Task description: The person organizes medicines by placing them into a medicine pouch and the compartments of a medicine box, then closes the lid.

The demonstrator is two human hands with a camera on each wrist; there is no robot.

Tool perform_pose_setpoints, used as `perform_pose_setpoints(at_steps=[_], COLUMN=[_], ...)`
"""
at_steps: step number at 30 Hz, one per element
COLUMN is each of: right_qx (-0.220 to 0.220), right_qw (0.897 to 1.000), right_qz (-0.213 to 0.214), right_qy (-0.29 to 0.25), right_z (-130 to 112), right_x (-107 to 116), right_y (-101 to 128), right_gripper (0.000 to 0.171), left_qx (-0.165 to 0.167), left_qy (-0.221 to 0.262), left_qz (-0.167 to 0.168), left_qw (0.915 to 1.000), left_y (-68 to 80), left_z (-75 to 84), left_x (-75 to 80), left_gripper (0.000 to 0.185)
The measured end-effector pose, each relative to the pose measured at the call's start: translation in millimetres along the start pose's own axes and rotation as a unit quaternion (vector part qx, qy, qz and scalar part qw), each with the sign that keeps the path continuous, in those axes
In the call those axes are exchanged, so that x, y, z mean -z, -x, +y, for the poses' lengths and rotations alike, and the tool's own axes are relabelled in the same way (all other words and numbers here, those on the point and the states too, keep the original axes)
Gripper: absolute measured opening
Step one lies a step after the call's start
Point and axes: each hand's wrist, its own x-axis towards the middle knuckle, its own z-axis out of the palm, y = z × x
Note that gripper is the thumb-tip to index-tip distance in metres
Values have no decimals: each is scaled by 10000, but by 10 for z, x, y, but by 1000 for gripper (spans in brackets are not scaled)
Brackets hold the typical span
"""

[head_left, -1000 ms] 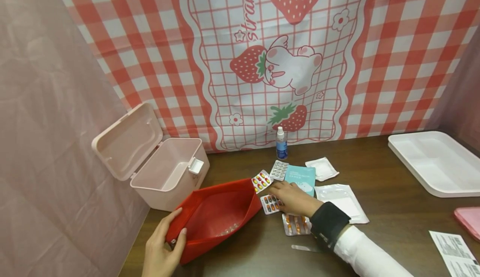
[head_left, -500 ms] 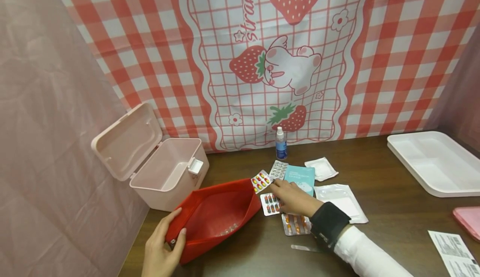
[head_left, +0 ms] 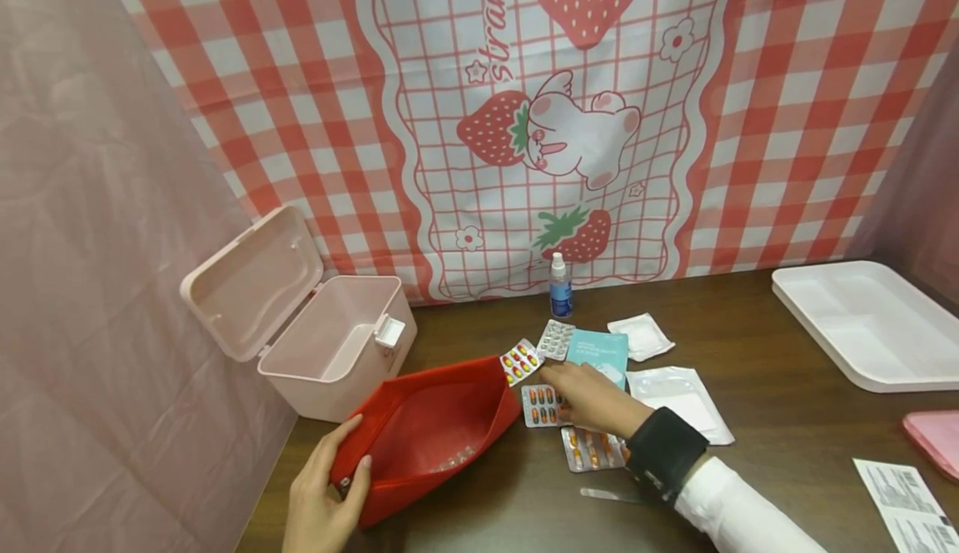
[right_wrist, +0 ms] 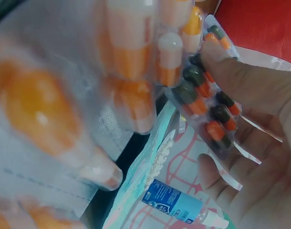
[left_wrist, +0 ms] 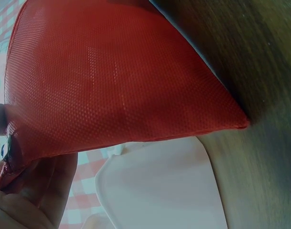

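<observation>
My left hand grips the near-left corner of a red zip pouch, thumb on the front edge and fingers behind. The pouch's mouth gapes, and a few small clear shapes lie inside it. In the left wrist view, the pouch's woven side fills the upper part. To the right of the pouch, my right hand pinches the edge of a blister pack of green-and-orange capsules. Its thumb lies over the pack. A red-and-yellow capsule pack lies beside the pouch's right corner. An orange capsule pack lies below the right hand.
Behind the pouch stands an open pink box. A spray bottle, a silver blister pack, a teal packet and white dressing packets surround the right hand. A white tray is at far right.
The green-and-orange blister pack has tilted and shifted slightly under the right fingers, and the right wrist has edged right. The left hand and pouch stay put.
</observation>
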Motion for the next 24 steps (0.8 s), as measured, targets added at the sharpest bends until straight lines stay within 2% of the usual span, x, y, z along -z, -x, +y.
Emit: perform_pose_setpoints(at_steps=[4, 7, 14, 19, 24], right_qx=[81, 202, 515, 868, 1085], right_qw=[9997, 9990, 9965, 9913, 9877], right_qz=[231, 391, 665, 993, 1124], right_qy=[10, 67, -33, -45, -49], right_z=[-2, -17, -73, -107, -172], right_x=[17, 47, 206, 344, 483], right_y=[12, 31, 76, 97, 131], right_gripper=[27, 24, 27, 26, 28], left_qx=[-74, -94, -105, -118, -127], left_qy=[-46, -55, -29, 15, 50], left_qz=[16, 18, 21, 10, 20], left_qw=[10000, 9999, 9999, 9999, 9999], left_y=[-6, -7, -3, -11, -14], left_z=[-6, -13, -14, -6, -2], left_x=[-4, -10, -11, -12, -12], left_gripper=[60, 61, 61, 61, 61])
